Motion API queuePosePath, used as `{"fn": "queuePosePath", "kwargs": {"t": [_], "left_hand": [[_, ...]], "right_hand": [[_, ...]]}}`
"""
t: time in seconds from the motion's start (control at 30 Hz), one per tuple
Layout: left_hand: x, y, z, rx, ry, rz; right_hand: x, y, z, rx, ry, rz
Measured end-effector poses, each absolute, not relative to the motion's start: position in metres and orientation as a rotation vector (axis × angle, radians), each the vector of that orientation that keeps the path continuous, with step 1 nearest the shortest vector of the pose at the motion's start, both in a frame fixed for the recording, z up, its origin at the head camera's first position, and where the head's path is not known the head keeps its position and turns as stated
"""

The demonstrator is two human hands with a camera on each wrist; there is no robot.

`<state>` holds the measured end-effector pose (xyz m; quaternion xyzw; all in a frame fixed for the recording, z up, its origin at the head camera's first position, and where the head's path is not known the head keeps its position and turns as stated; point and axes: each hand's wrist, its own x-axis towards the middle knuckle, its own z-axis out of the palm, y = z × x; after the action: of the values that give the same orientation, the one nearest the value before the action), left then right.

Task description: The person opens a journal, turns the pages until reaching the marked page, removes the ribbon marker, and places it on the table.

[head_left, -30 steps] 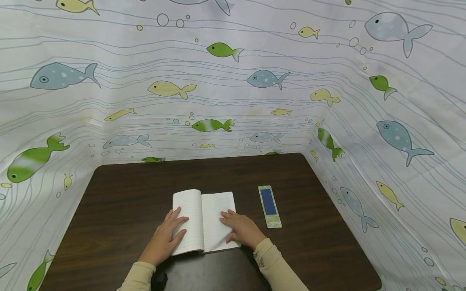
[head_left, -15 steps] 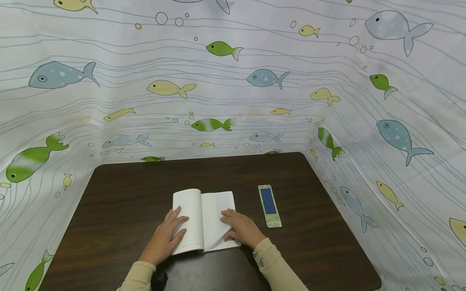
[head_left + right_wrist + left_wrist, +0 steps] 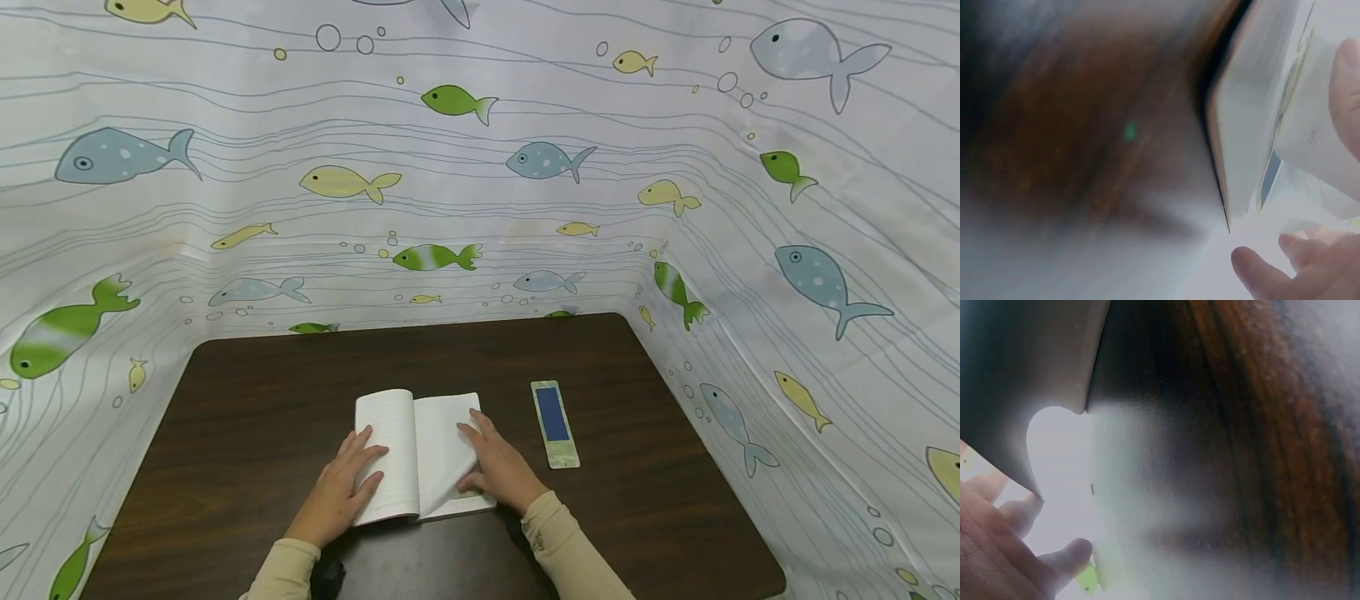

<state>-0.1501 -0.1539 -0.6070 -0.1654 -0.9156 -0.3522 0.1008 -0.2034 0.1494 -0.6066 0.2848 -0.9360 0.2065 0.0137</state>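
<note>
An open lined notebook [image 3: 390, 454] lies on the dark wooden table. My left hand [image 3: 341, 492] rests on its left page, fingers spread near the outer edge; the left wrist view shows the fingertips [image 3: 1072, 556] by the notebook's edge. At the right page [image 3: 448, 450] is my right hand [image 3: 502, 467], thumb bent at the raised lower corner and fingers over the upper part. That page bows up between thumb and fingers in the right wrist view, where the printed word "Date" shows on a page [image 3: 1316, 134]. Beneath the raised page, a strip with a blue patch [image 3: 1270, 178] peeks out.
A long, pale green card with a dark blue panel [image 3: 555, 425] lies on the table [image 3: 300, 375] to the right of the notebook. White cloth [image 3: 465, 208] printed with fish surrounds the table at the back and both sides.
The lower corner of the right page has risen and bent leftward, baring the page beneath. My right fingers have shifted and spread upward. My left hand has stayed in place.
</note>
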Motion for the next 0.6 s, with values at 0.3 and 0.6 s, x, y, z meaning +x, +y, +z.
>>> {"fn": "queuePosePath", "kwargs": {"t": [0.3, 0.6], "left_hand": [[-0.15, -0.154, -0.607, -0.485, -2.708, -1.036], [-0.149, -0.153, -0.607, -0.478, -2.718, -1.039]], "right_hand": [[-0.202, 0.147, -0.602, 0.739, -2.959, 1.031], [-0.199, 0.143, -0.594, 0.674, -2.996, 1.41]]}}
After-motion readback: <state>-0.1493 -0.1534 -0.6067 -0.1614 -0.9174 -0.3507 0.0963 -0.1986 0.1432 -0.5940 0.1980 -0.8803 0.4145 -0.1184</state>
